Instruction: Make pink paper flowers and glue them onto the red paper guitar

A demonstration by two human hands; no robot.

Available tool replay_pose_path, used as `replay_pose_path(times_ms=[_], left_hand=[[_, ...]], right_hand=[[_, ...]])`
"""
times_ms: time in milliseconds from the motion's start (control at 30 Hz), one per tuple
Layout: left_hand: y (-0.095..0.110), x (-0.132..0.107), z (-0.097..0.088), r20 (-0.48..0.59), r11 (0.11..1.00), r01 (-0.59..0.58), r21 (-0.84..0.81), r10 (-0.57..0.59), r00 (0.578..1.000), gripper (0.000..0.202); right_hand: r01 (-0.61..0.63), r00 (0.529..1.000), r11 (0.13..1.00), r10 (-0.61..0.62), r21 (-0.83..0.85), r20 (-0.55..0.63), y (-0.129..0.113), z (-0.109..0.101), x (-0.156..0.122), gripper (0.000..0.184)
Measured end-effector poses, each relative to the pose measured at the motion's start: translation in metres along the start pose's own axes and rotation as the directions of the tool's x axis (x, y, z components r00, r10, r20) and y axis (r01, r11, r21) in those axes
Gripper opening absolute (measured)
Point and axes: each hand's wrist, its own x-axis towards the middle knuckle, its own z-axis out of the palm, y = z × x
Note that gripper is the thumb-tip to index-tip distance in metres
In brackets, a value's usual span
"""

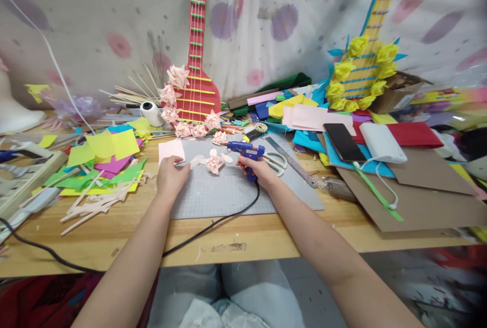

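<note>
My right hand point(261, 168) is wrapped round the handle of a blue hot glue gun point(246, 150), its nozzle pointing left. Just below and left of the nozzle, a pale pink paper flower point(215, 162) lies on the grey cutting mat point(213, 198). Beside the flower is a loose pale petal point(197, 160). My left hand point(173, 175) rests at the mat's left edge, thumb and forefinger slightly apart, the thumb tip by that petal. Its forefinger meets the lower edge of a pink paper square point(171, 149). Another small flower point(219, 138) sits behind.
Scissors point(277, 161) and a metal ruler point(291, 160) lie right of the glue gun. A red paper guitar point(196, 94) with pink flowers stands behind. Paper scraps point(102, 153) cover the left; a phone point(343, 142) and cardboard point(411, 206) are right. The black cord point(213, 224) crosses the front.
</note>
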Motion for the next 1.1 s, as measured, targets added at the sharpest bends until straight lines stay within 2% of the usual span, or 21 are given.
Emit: replay_pose_path(times_ms=[133,233,300,433,533,600,667,767,867,967,1100], left_hand=[[0.003,0.029,-0.007,-0.029,0.996,0.060,0.061,-0.058,0.998,0.029],[0.001,0.068,-0.012,-0.046,0.988,0.051,0.148,-0.045,0.998,0.030],[-0.003,0.094,-0.014,-0.016,0.973,0.028,0.230,-0.024,1.000,0.033],[-0.015,0.134,-0.014,0.141,0.891,-0.223,0.395,0.180,0.973,0.042],[-0.022,0.151,-0.014,0.257,0.776,-0.316,0.546,0.203,0.945,0.035],[-0.025,0.158,-0.016,0.292,0.734,-0.328,0.594,0.184,0.939,0.032],[-0.026,0.162,-0.018,0.308,0.730,-0.350,0.588,0.198,0.931,0.033],[-0.024,0.161,-0.021,0.371,0.715,-0.411,0.566,0.225,0.901,0.038],[-0.019,0.157,-0.021,0.429,0.680,-0.434,0.591,0.190,0.883,0.037],[-0.016,0.155,-0.022,0.443,0.658,-0.445,0.608,0.184,0.878,0.037],[-0.016,0.154,-0.032,0.423,0.596,-0.478,0.645,0.242,0.873,0.039]], right_hand=[[-0.004,0.993,0.995,0.016,0.103,-0.114,0.001,-0.001,0.004,0.035],[-0.003,0.990,0.985,0.028,0.174,-0.140,-0.003,-0.002,0.004,0.037],[-0.010,0.990,0.980,0.038,0.201,-0.134,-0.005,-0.002,0.004,0.038],[-0.040,0.992,0.979,0.062,0.199,-0.106,-0.006,-0.003,0.004,0.036],[-0.059,0.992,0.979,0.079,0.197,-0.095,-0.005,-0.003,0.004,0.034],[-0.061,0.991,0.977,0.083,0.203,-0.101,-0.004,-0.003,0.005,0.034],[-0.061,0.991,0.977,0.083,0.204,-0.101,-0.004,-0.004,0.005,0.033],[-0.054,0.992,0.978,0.076,0.200,-0.102,-0.003,-0.005,0.005,0.032],[-0.046,0.992,0.978,0.069,0.204,-0.105,-0.002,-0.006,0.005,0.032],[-0.049,0.992,0.977,0.071,0.208,-0.102,-0.003,-0.006,0.005,0.032],[-0.062,0.992,0.976,0.084,0.208,-0.097,-0.004,-0.004,0.004,0.033]])
